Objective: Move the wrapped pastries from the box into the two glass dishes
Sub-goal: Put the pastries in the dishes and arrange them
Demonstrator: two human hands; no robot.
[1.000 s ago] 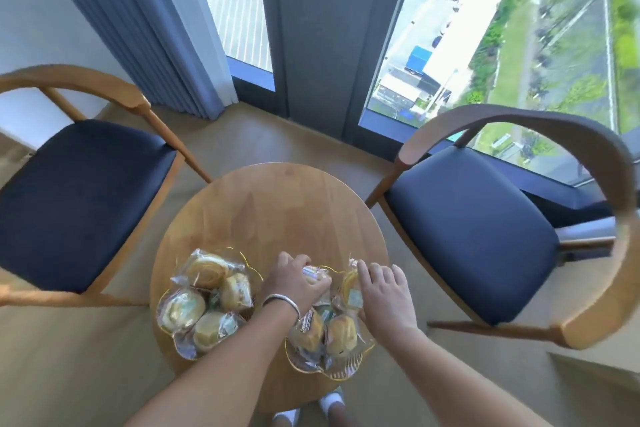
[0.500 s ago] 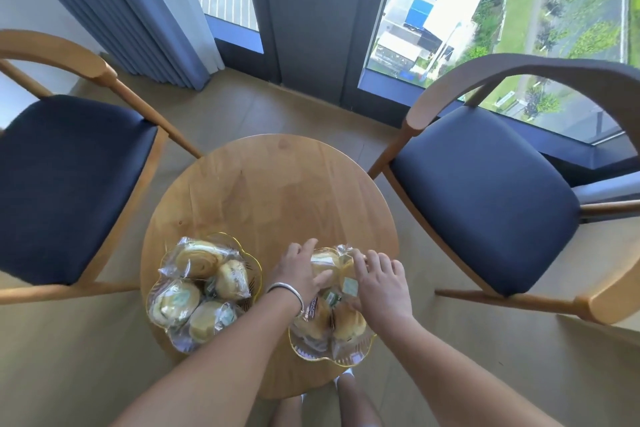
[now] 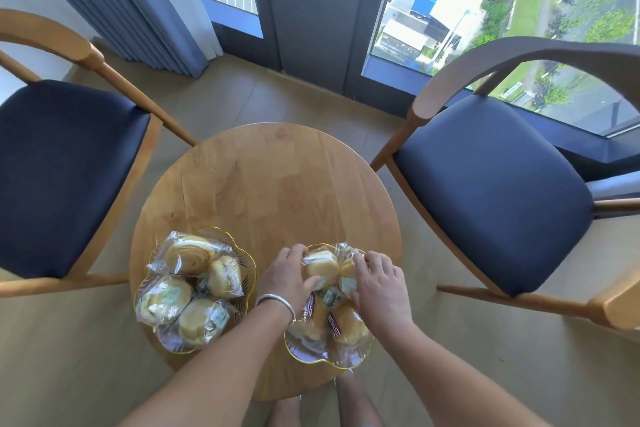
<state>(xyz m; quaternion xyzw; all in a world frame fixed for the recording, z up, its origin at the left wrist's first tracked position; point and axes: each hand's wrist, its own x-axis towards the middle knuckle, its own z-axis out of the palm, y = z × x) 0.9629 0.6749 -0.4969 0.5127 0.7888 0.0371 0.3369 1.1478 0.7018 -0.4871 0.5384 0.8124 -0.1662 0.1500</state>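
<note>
Pastries in hand: two wrapped pastries at the far side of the right dish (image 3: 329,354); your left hand (image 3: 287,279) rests on the pale round one (image 3: 320,265), your right hand (image 3: 379,282) on the one beside it (image 3: 347,270).
Left hand: fingers curled loosely round the side of the pale pastry, thumb against its near edge; it looks like a light hold, not a lift.
Right hand: fingers spread and bent down over the wrapper; whether it grips or only presses, you cannot tell.
Handling: judged light and soft. The clear wrappers (image 3: 341,250) look slick and will crinkle and slide, so take each piece round its body with thumb and fingers, not by the loose sealed edge. The flaky crust will probably crush under a squeeze.
Right dish: glass with a gold scalloped rim, near the front edge of the surface; two darker-labelled pastries (image 3: 348,322) lie at its near side, touching the two above.
Left dish (image 3: 242,246): same kind, just beside the other, holding four wrapped pastries (image 3: 188,255), piled to the rim.
Surface (image 3: 266,184): round wooden top, bare beyond the dishes.
Box: not in view.
Progress: judged near the end, settling the last pieces.
Risk: glass close to the edge; press down gently.
</note>
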